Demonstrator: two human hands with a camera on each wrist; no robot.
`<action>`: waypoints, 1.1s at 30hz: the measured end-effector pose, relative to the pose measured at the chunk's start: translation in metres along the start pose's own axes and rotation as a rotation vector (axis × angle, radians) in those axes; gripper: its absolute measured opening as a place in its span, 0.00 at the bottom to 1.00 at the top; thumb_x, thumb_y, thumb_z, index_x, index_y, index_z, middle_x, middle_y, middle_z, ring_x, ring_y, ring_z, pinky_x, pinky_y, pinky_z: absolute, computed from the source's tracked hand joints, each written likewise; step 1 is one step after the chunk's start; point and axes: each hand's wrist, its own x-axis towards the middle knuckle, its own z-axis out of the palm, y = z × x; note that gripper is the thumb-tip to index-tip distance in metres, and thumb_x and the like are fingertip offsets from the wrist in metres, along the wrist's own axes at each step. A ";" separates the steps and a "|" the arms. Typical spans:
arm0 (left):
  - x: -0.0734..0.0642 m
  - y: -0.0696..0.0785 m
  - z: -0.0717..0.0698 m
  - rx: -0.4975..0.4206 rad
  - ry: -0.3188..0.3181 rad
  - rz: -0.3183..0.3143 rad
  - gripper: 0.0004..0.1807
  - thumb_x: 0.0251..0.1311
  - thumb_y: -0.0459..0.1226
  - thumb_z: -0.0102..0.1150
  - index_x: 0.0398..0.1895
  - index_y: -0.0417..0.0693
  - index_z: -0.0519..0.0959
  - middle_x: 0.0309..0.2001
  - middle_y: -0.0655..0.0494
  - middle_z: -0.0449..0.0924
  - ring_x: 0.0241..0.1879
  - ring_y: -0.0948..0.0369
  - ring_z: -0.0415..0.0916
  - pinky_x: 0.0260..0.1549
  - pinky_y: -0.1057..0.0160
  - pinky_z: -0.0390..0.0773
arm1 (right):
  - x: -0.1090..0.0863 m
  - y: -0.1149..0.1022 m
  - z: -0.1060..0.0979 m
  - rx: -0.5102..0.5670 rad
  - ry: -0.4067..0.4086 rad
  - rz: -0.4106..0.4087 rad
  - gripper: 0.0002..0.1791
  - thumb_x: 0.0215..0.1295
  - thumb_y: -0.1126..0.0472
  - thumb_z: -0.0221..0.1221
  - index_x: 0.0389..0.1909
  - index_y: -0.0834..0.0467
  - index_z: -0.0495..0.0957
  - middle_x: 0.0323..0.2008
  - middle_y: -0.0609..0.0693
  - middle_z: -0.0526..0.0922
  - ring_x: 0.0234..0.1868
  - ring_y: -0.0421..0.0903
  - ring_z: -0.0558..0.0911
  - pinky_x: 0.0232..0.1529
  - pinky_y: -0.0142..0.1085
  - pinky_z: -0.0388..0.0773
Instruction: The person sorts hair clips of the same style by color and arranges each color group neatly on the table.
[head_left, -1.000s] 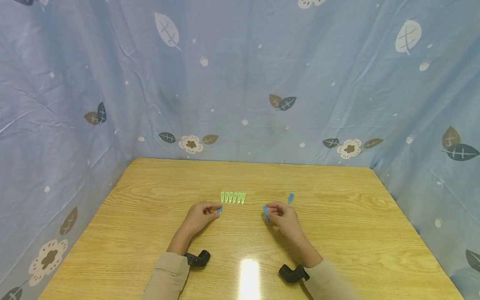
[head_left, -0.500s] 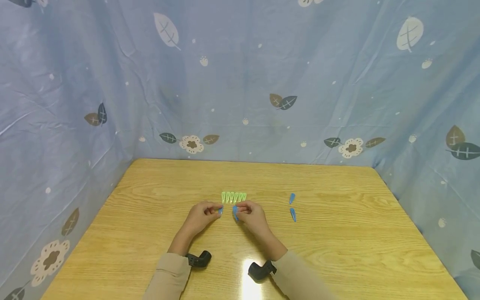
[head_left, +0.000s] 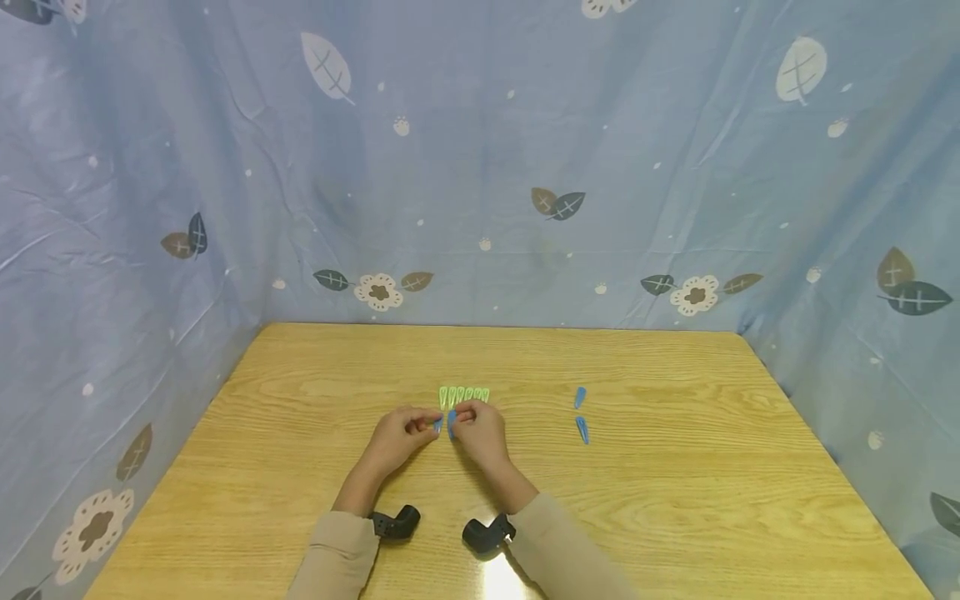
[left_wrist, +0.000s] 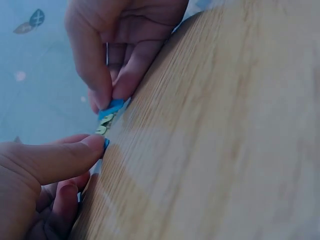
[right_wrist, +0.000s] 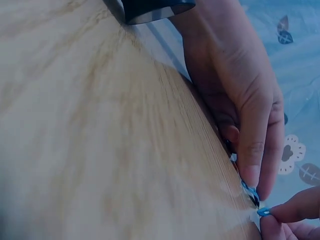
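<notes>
Near the middle of the table, my left hand (head_left: pixel 401 435) has its thumb and index finger at a blue snap hair clip (head_left: pixel 438 425), pinching it against the tabletop. Just to its right, my right hand (head_left: pixel 482 435) pinches another blue hair clip (head_left: pixel 452 423) by thumb and fingertips. The two clips stand side by side with a narrow gap. Right behind them lies a row of several light green hair clips (head_left: pixel 460 396), the right ones partly covered by my right fingers. In the right wrist view, the right-hand clip (right_wrist: pixel 249 191) shows below the thumb.
Two more blue hair clips lie apart on the right, a farther one (head_left: pixel 581 397) and a nearer one (head_left: pixel 582 430). The wooden table (head_left: pixel 675 467) meets a blue leaf-patterned curtain (head_left: pixel 480 167) at the back and sides. Black wrist cameras (head_left: pixel 397 522) sit on both wrists.
My right hand has moved left with its blue clip, from near the right-hand clips to beside the left hand's clip. The left hand stays in place.
</notes>
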 end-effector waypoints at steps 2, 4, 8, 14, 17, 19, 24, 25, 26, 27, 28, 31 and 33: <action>-0.001 0.001 -0.001 -0.005 0.000 -0.002 0.12 0.55 0.35 0.68 0.44 0.50 0.85 0.28 0.59 0.72 0.28 0.61 0.66 0.28 0.65 0.69 | 0.000 -0.002 0.002 -0.025 -0.002 -0.003 0.11 0.52 0.74 0.57 0.38 0.69 0.80 0.27 0.53 0.79 0.26 0.41 0.76 0.27 0.29 0.75; -0.002 0.001 -0.001 -0.008 0.000 -0.003 0.12 0.55 0.34 0.68 0.44 0.50 0.85 0.28 0.59 0.72 0.28 0.61 0.66 0.28 0.65 0.69 | 0.000 -0.004 0.004 -0.063 -0.010 -0.011 0.10 0.54 0.74 0.57 0.38 0.69 0.79 0.26 0.52 0.79 0.25 0.41 0.76 0.27 0.29 0.76; -0.003 0.000 -0.003 -0.008 -0.006 -0.001 0.13 0.55 0.35 0.67 0.45 0.50 0.85 0.28 0.59 0.72 0.29 0.61 0.67 0.29 0.65 0.70 | 0.001 -0.009 0.006 -0.133 -0.013 -0.025 0.09 0.55 0.73 0.58 0.38 0.69 0.79 0.25 0.50 0.78 0.25 0.41 0.77 0.27 0.29 0.77; -0.003 0.001 -0.005 0.005 -0.005 0.000 0.13 0.56 0.35 0.67 0.45 0.50 0.85 0.29 0.59 0.72 0.29 0.61 0.67 0.30 0.65 0.70 | 0.000 -0.013 0.009 -0.188 -0.011 -0.033 0.09 0.54 0.73 0.59 0.37 0.71 0.79 0.24 0.49 0.77 0.24 0.40 0.77 0.27 0.29 0.78; -0.004 0.001 -0.005 0.012 0.001 0.001 0.13 0.55 0.34 0.67 0.45 0.50 0.85 0.29 0.59 0.72 0.29 0.61 0.67 0.30 0.65 0.70 | -0.001 -0.012 0.009 -0.200 -0.032 -0.055 0.10 0.54 0.73 0.59 0.38 0.71 0.78 0.24 0.49 0.77 0.24 0.41 0.78 0.27 0.28 0.78; -0.004 0.001 -0.004 0.016 0.004 0.003 0.13 0.55 0.34 0.67 0.45 0.50 0.85 0.29 0.59 0.72 0.29 0.61 0.67 0.30 0.65 0.70 | -0.001 -0.011 0.008 -0.188 -0.044 -0.056 0.10 0.55 0.73 0.59 0.39 0.71 0.78 0.25 0.51 0.78 0.25 0.42 0.78 0.27 0.28 0.78; -0.003 0.002 -0.004 0.015 0.013 0.004 0.12 0.55 0.34 0.67 0.44 0.49 0.85 0.28 0.59 0.72 0.28 0.61 0.67 0.28 0.65 0.69 | 0.000 -0.007 0.008 -0.118 -0.032 -0.026 0.10 0.56 0.71 0.58 0.40 0.70 0.78 0.27 0.51 0.77 0.25 0.41 0.76 0.26 0.28 0.76; -0.003 0.002 -0.003 0.015 0.015 0.006 0.12 0.55 0.34 0.67 0.44 0.49 0.85 0.28 0.59 0.72 0.28 0.61 0.67 0.28 0.65 0.69 | 0.000 -0.006 0.008 -0.107 -0.026 -0.021 0.10 0.56 0.71 0.57 0.40 0.70 0.79 0.27 0.51 0.77 0.25 0.41 0.76 0.26 0.29 0.76; -0.002 0.003 -0.003 0.015 0.016 0.007 0.12 0.55 0.34 0.67 0.44 0.49 0.85 0.28 0.59 0.72 0.28 0.61 0.67 0.28 0.65 0.69 | 0.000 -0.006 0.008 -0.098 -0.019 -0.015 0.11 0.56 0.71 0.57 0.40 0.69 0.79 0.27 0.51 0.77 0.25 0.41 0.76 0.26 0.29 0.76; -0.002 0.003 -0.003 0.015 0.016 0.008 0.12 0.55 0.34 0.67 0.44 0.49 0.85 0.28 0.59 0.72 0.28 0.61 0.67 0.28 0.65 0.69 | 0.000 -0.006 0.007 -0.092 -0.015 -0.011 0.11 0.56 0.70 0.57 0.39 0.69 0.79 0.27 0.50 0.77 0.26 0.41 0.76 0.27 0.30 0.76; -0.002 0.003 -0.003 0.017 0.017 0.008 0.12 0.55 0.34 0.67 0.44 0.49 0.85 0.28 0.59 0.72 0.28 0.61 0.67 0.28 0.65 0.69 | 0.000 -0.006 0.007 -0.085 -0.006 -0.006 0.11 0.55 0.70 0.57 0.39 0.68 0.79 0.27 0.50 0.78 0.26 0.42 0.76 0.27 0.30 0.76; -0.001 0.002 -0.002 0.027 0.016 0.008 0.12 0.55 0.34 0.67 0.44 0.49 0.85 0.28 0.59 0.72 0.28 0.61 0.67 0.28 0.65 0.69 | 0.000 -0.006 0.006 -0.065 0.008 0.018 0.10 0.55 0.68 0.58 0.39 0.67 0.80 0.28 0.50 0.78 0.28 0.42 0.76 0.28 0.31 0.75; -0.001 0.003 -0.001 0.031 0.013 0.006 0.12 0.55 0.35 0.67 0.44 0.50 0.85 0.28 0.60 0.72 0.28 0.61 0.67 0.28 0.65 0.70 | -0.001 -0.006 0.004 -0.041 0.005 0.027 0.11 0.55 0.68 0.58 0.39 0.66 0.80 0.29 0.50 0.78 0.29 0.43 0.77 0.29 0.32 0.75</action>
